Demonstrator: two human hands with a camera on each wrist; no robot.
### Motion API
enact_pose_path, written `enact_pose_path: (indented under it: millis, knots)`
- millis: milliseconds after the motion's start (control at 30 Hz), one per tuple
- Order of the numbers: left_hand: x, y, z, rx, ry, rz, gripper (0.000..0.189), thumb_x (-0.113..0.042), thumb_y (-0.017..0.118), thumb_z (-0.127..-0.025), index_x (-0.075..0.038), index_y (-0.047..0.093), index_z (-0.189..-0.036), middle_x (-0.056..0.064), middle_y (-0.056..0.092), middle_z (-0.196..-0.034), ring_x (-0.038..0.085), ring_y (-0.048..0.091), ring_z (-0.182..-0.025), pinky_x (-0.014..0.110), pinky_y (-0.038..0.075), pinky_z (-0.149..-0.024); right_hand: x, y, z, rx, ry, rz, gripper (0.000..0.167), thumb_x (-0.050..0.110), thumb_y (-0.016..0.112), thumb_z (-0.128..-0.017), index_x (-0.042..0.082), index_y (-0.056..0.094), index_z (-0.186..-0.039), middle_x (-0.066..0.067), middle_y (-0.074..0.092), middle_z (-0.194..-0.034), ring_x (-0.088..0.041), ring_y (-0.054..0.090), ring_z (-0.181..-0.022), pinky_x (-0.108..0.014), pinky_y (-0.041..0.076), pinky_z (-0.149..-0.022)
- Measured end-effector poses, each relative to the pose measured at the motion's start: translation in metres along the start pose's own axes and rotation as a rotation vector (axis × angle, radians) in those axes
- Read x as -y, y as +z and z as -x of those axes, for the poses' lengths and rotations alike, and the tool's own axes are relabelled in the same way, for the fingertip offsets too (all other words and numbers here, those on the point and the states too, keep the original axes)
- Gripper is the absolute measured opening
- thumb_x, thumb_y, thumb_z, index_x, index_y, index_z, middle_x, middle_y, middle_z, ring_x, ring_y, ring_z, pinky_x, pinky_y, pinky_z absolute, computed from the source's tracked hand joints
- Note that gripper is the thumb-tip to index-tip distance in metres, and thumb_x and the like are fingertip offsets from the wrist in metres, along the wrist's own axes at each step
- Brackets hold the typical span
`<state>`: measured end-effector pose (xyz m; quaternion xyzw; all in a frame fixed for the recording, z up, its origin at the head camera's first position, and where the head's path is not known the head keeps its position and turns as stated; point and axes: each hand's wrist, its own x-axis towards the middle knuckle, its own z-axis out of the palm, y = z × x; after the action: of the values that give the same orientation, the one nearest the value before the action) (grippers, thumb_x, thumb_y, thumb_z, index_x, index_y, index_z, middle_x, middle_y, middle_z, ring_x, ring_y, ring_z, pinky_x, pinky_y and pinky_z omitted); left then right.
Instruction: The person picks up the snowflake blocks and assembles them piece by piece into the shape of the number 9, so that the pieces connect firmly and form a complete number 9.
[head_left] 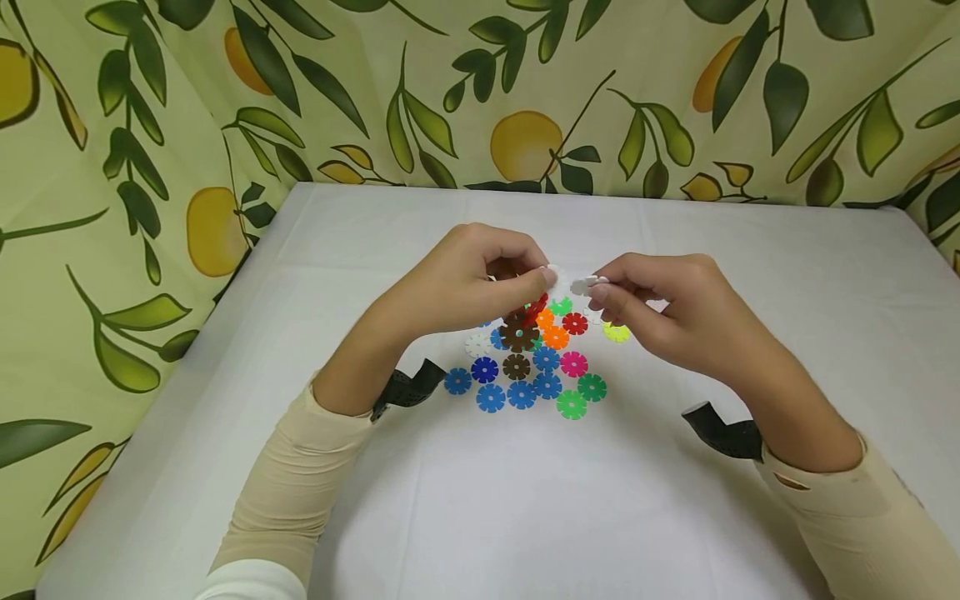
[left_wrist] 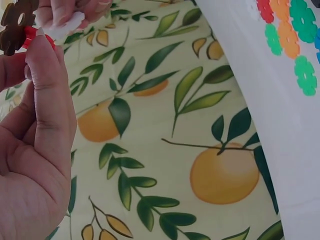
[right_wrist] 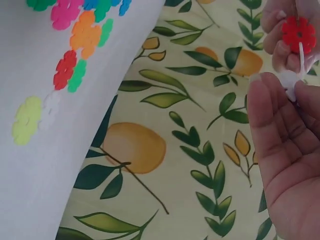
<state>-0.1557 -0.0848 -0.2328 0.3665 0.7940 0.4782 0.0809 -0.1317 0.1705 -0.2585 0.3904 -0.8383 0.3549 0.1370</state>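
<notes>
My left hand [head_left: 476, 279] pinches a small cluster of notched plastic discs above the table. A brown disc [head_left: 519, 335] hangs lowest in it, joined to a red disc [left_wrist: 39, 36], with a white disc [head_left: 557, 285] at the fingertips. In the right wrist view the red disc [right_wrist: 299, 35] faces the camera, a white disc edge slotted against it. My right hand [head_left: 678, 308] pinches another white disc [head_left: 583, 287] between thumb and fingers, close to the cluster's right side. In the right wrist view that white disc [right_wrist: 289, 80] is partly hidden by the fingers.
Below the hands, several loose discs lie on the white tabletop [head_left: 480, 500], among them a blue disc [head_left: 491, 397], a pink disc [head_left: 573, 364], a green disc [head_left: 592, 387] and a yellow disc [head_left: 617, 332]. A leaf-and-fruit patterned cloth [head_left: 420, 100] hangs behind the table.
</notes>
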Motion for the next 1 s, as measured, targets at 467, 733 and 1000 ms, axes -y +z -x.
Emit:
enact_pose_path:
  millis: [467, 733, 1000]
  knots:
    - [0.000, 0.002, 0.001, 0.016, 0.043, 0.000, 0.015, -0.012, 0.063, -0.097, -0.009, 0.072, -0.085, 0.000, 0.066, -0.074, 0.016, 0.061, -0.065, 0.033, 0.053, -0.062, 0.008, 0.001, -0.001, -0.065, -0.115, 0.054, 0.022, -0.006, 0.079, -0.080, 0.005, 0.073, -0.099, 0.002, 0.073, -0.086, -0.006, 0.068, -0.073, -0.013, 0.052, -0.067]
    - [0.001, 0.000, 0.001, 0.035, 0.088, 0.010, 0.016, -0.010, 0.061, -0.096, -0.006, 0.071, -0.085, 0.002, 0.064, -0.073, 0.017, 0.056, -0.063, 0.033, 0.049, -0.058, 0.011, 0.003, -0.001, -0.096, -0.220, 0.174, 0.046, 0.040, 0.050, -0.105, 0.000, 0.072, -0.096, -0.003, 0.074, -0.087, -0.010, 0.069, -0.074, -0.018, 0.053, -0.068]
    - [0.000, 0.000, 0.002, 0.058, 0.106, 0.055, 0.015, -0.008, 0.063, -0.095, -0.005, 0.071, -0.083, 0.005, 0.063, -0.072, 0.018, 0.059, -0.063, 0.035, 0.052, -0.056, 0.017, 0.011, -0.002, -0.192, -0.370, 0.293, 0.035, 0.023, 0.049, -0.106, -0.002, 0.070, -0.092, -0.007, 0.069, -0.075, -0.019, 0.069, -0.066, -0.035, 0.056, -0.055]
